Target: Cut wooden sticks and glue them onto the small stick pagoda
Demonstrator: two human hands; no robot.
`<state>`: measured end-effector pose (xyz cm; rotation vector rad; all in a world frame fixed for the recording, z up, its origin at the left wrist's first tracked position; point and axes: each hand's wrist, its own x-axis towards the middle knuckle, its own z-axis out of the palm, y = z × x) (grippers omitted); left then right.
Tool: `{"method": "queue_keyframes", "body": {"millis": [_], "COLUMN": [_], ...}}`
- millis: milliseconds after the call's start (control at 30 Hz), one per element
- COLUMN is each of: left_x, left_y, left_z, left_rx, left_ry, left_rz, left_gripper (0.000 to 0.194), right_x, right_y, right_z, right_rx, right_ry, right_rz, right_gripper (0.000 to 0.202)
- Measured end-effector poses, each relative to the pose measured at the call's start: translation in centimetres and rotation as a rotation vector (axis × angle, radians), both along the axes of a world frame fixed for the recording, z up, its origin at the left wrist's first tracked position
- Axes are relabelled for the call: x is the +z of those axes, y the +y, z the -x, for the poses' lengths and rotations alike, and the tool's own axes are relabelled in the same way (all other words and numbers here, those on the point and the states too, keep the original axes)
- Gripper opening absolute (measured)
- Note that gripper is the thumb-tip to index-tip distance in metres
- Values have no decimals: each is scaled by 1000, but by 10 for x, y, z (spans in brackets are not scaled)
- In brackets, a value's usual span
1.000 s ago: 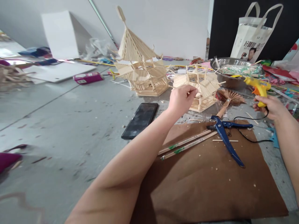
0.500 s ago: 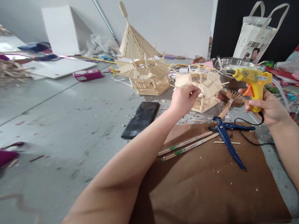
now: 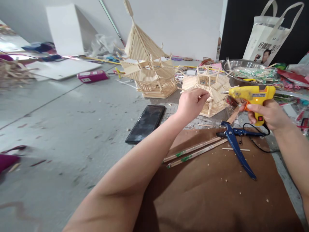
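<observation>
At your far left, one magenta pouch (image 3: 8,162) lies at the edge of the grey surface (image 3: 60,129). Farther back, one flat white board (image 3: 65,70) lies beside one glossy magenta box (image 3: 93,76). Next stands the tall stick tower (image 3: 145,48), built of pale, slender wooden sticks, with a ribbed, pointed roof above its tiered eaves. In front of it lies one black phone (image 3: 146,124), smooth and rectangular.

Your left hand (image 3: 193,102) is at the front left of the low stick model (image 3: 220,88), its fingers pinched closed right against the roof slats; whether a tiny piece sits between them is too small to tell. This one model, many-sided and open at the top, is of the same pale wood. Below, two long sticks (image 3: 199,153) with green marks slant over the creased brown sheet (image 3: 205,193) towards one blue cutter (image 3: 238,151), its handles spread wide.

To the right, your right hand (image 3: 275,114) has its fingers wrapped around the grip of one yellow plastic glue gun (image 3: 253,93), one finger at the orange trigger. The metal nozzle points left, near the model's right side. Behind are one shiny metal bowl (image 3: 225,69) of wrapped sticks and one white bag (image 3: 263,42) with two handles.
</observation>
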<state>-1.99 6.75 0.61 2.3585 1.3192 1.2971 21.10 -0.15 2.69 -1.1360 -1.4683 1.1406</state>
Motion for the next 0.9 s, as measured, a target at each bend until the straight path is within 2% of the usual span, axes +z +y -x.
{"method": "queue_keyframes", "body": {"millis": [300, 900], "left_x": [-2, -2], "left_y": [2, 1], "left_z": [1, 1], "left_rx": [-16, -35], "left_ry": [19, 35], "left_rz": [-76, -117], "left_gripper": [19, 20], "right_x": [-11, -18], "right_y": [4, 11], "right_z": [14, 20], "right_rx": [-51, -67], "right_ry": [-125, -185], "right_rz": [-4, -14], "right_gripper": [35, 36]}}
